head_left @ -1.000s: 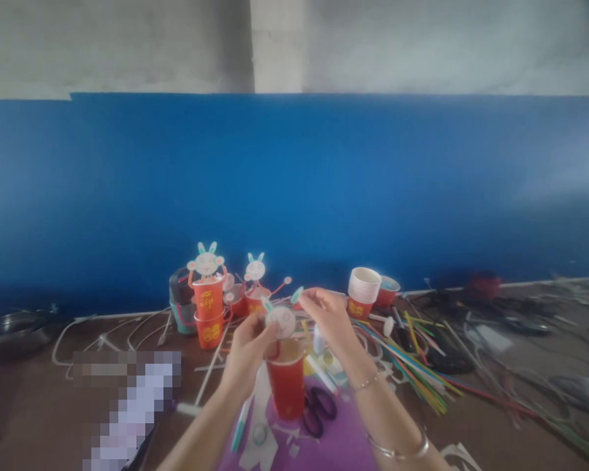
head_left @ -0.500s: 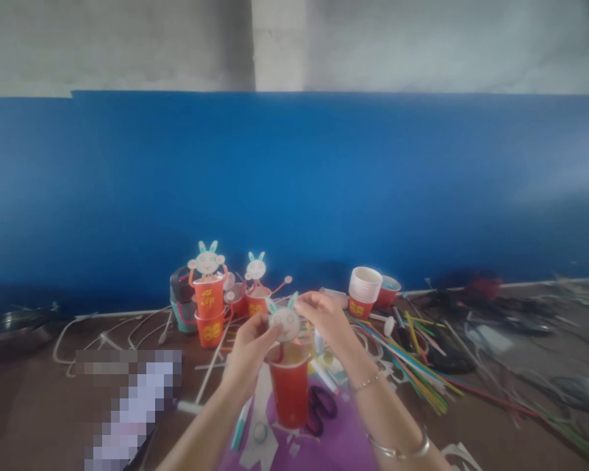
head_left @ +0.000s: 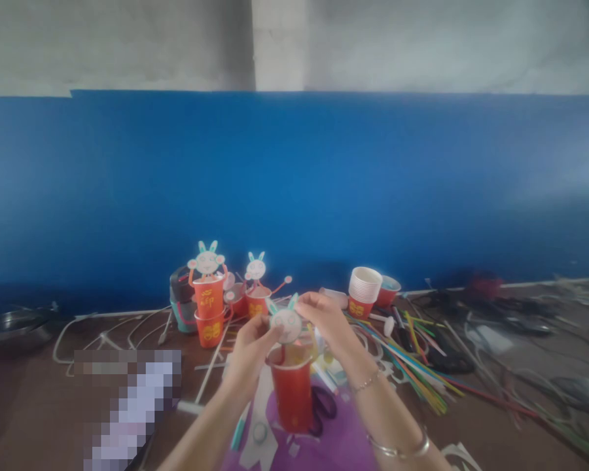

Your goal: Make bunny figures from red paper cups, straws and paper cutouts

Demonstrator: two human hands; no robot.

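Observation:
Between my hands is a white paper rabbit head with green-edged ears, just above the rim of a red paper cup. The thumb and fingers of my left hand pinch its left side. My right hand pinches the tip of its right ear. The cup stands upright on a purple sheet, and a yellow strip shows at its right rim. Dark-handled scissors lie partly hidden behind the cup. To its left are a cut white paper piece and a teal marker.
Behind, a rabbit figure tops two stacked red cups, near another rabbit cup. A stack of paper cups stands at the back right. Coloured pipe cleaners and cables spread across the right side.
The red cup's base has shifted slightly right, covering more of the scissors. The rabbit head has moved a touch right and down, still pinched by both hands.

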